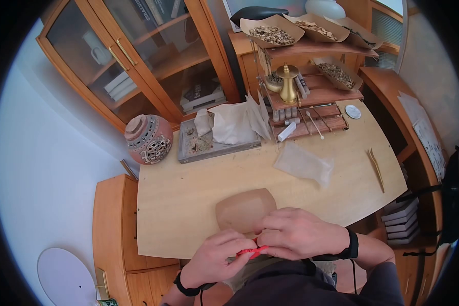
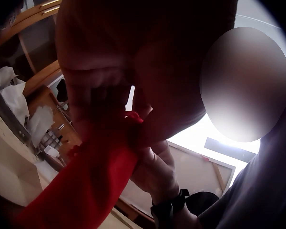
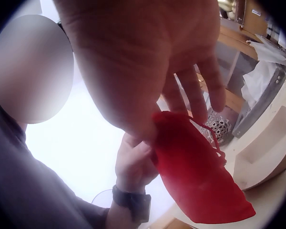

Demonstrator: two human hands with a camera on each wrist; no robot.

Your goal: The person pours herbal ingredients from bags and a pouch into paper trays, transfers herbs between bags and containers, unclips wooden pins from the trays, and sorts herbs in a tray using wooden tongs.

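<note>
A red cloth pouch (image 3: 195,176) with a thin red cord hangs between both hands, near the table's front edge. In the head view the left hand (image 1: 218,258) pinches the pouch's gathered top (image 1: 251,251) from the left, and the right hand (image 1: 296,235) pinches it from the right. The two hands are close together. The left wrist view shows the pouch (image 2: 93,176) spreading below the fingers. Just beyond the hands lies a brown paper tray (image 1: 245,208). The pouch's inside is hidden.
A grey tray (image 1: 219,152) with paper packets and a patterned jar (image 1: 149,140) stand at the back left. A wooden rack (image 1: 316,97) holds paper trays and a brass pot (image 1: 288,84). A translucent bag (image 1: 305,164) and tweezers (image 1: 376,171) lie at the right.
</note>
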